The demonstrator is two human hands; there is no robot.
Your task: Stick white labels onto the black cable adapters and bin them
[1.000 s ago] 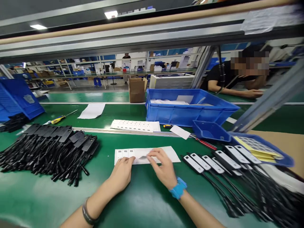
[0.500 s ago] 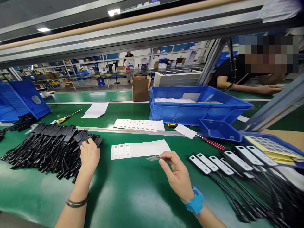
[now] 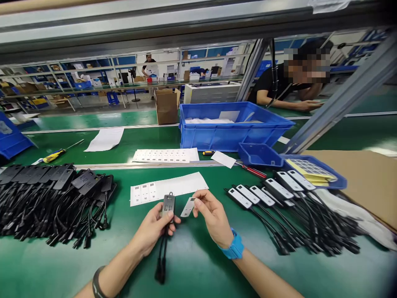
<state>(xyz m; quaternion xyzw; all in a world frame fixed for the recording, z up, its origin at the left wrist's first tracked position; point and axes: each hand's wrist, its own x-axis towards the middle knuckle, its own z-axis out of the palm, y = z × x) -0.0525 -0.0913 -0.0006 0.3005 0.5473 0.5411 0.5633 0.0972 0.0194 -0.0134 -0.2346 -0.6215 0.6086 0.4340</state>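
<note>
Just above the glossy green worktop (image 3: 198, 265), the left hand (image 3: 152, 227) had its fingers closed around a flat black plastic unit (image 3: 168, 203), thumb pressed to its face, with two black cables (image 3: 162, 250) dangling below. Close beside it, not touching the unit, the right hand (image 3: 214, 214) pinched a small grey-white label (image 3: 187, 207) by its upper corner between thumb and fingers; a bright blue band (image 3: 235, 245) circled that wrist. To the left lay a dense heap of black cabled units (image 3: 63, 179), and to the right a row of black units faced with white labels (image 3: 279, 189), cables trailing nearer. Just beyond the hands lay a long white label sheet (image 3: 182, 185), three printed labels at its left end. Farther back, a dotted white sheet (image 3: 161, 155) and a red-handled screwdriver (image 3: 254, 171) lay near a large blue plastic bin (image 3: 214, 141). Behind stood a brown cardboard box (image 3: 166, 108); across to the right, a co-worker in a black top (image 3: 266, 82) leaned forward.
</note>
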